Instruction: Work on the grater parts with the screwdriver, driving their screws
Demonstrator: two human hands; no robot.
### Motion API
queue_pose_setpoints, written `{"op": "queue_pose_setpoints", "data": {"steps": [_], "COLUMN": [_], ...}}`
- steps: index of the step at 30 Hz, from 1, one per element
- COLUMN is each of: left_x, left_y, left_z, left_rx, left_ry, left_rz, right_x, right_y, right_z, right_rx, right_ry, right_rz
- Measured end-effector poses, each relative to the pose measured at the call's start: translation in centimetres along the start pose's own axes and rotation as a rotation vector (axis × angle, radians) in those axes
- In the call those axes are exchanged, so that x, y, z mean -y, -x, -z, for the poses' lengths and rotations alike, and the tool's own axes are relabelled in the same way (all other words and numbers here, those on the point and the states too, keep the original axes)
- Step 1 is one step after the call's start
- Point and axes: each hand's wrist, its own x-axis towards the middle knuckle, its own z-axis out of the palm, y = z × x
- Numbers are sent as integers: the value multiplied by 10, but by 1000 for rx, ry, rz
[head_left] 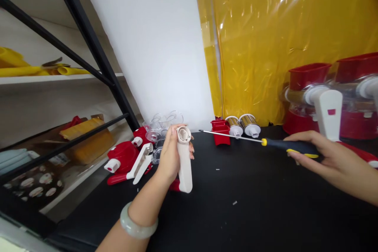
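My left hand is closed around a white crank handle with a round socket at its upper end. The handle stands upright, and its red grip shows partly behind it. In my right hand is a screwdriver with a dark blue and yellow handle. Its metal shaft points left, and the tip is a short way to the right of the crank's socket, apart from it. A pale bangle circles my left wrist.
Left on the black table are red housings, another crank handle and clear plastic parts. Behind lie a red part and grater drums. Assembled graters stand right; a shelf rack is left.
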Motion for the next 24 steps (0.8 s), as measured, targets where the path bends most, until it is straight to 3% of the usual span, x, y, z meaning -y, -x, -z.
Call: {"op": "queue_pose_setpoints", "data": {"steps": [3, 6, 24], "left_x": [-2, 0, 13], "left_y": [-1, -2, -3], "left_z": [-1, -1, -1], "left_rx": [11, 18, 80], "left_ry": [-18, -23, 11], "left_rz": [192, 289, 392], "right_x": [5, 4, 2], "right_y": [4, 5, 4], "right_z": [-1, -1, 0], "right_rx": [-158, -161, -66], "right_ry": [-15, 20, 68], "right_rz": [106, 187, 197]}}
